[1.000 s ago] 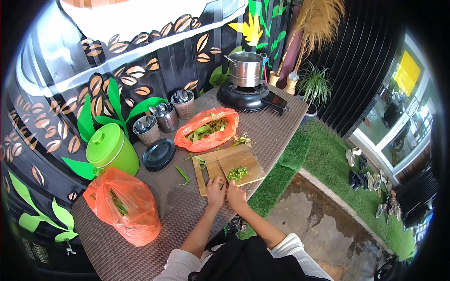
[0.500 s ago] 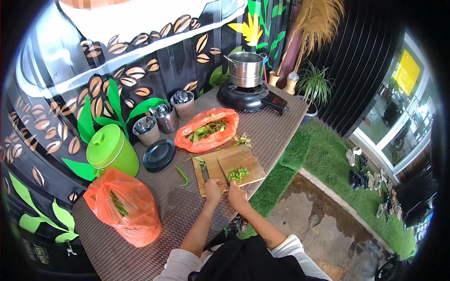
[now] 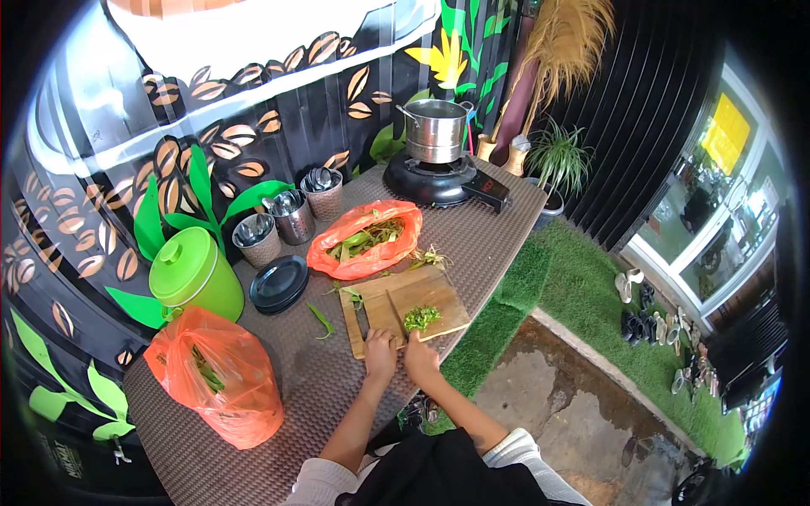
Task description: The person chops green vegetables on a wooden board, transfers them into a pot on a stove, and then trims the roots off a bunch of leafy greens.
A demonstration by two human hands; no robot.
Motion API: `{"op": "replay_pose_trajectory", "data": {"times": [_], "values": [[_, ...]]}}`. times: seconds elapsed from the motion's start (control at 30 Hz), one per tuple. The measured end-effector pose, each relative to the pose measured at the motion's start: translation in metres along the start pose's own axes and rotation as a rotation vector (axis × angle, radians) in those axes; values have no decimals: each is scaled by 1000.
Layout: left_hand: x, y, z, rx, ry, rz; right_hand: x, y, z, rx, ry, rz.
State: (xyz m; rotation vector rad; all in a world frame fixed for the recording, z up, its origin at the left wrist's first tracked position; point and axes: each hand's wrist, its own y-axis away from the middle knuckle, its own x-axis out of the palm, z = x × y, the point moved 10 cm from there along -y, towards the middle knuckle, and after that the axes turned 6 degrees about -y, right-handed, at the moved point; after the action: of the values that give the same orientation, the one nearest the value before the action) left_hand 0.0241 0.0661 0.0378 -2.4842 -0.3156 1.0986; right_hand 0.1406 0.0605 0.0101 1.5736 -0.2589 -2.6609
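Note:
A wooden cutting board (image 3: 371, 305) lies at the table's front edge, with a small heap of chopped greens (image 3: 422, 318) on its right part. My right hand (image 3: 419, 354) is closed around the handle of a knife (image 3: 395, 309), whose blade points away from me over the board, left of the heap. Close beside it, my left hand (image 3: 380, 347) rests on the board's near edge with its fingers curled; whatever is under them is hidden. A few loose leaves lie at the board's far left corner. Beyond the board sits an open orange bag (image 3: 333, 263) of greens.
On the table (image 3: 329, 396), a second orange bag (image 3: 245, 405) stands at left, near a green lidded container (image 3: 190, 274), dark plates (image 3: 280, 282) and cutlery holders (image 3: 295, 223). A steel pot (image 3: 436, 135) sits on a black stove (image 3: 426, 181) at the far end.
The whole view has shifted slightly, so things appear a little further left. My left hand's fingers look slightly higher on the board; my right hand still holds the knife.

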Motion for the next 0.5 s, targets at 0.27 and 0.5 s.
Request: {"op": "replay_pose_trajectory", "data": {"times": [0.27, 0.5], "values": [[-2, -5, 9, -92, 59, 13, -8, -12, -18, -27, -130, 34], [14, -16, 0, 25, 24, 15, -6, 3, -13, 26, -142, 60]]}}
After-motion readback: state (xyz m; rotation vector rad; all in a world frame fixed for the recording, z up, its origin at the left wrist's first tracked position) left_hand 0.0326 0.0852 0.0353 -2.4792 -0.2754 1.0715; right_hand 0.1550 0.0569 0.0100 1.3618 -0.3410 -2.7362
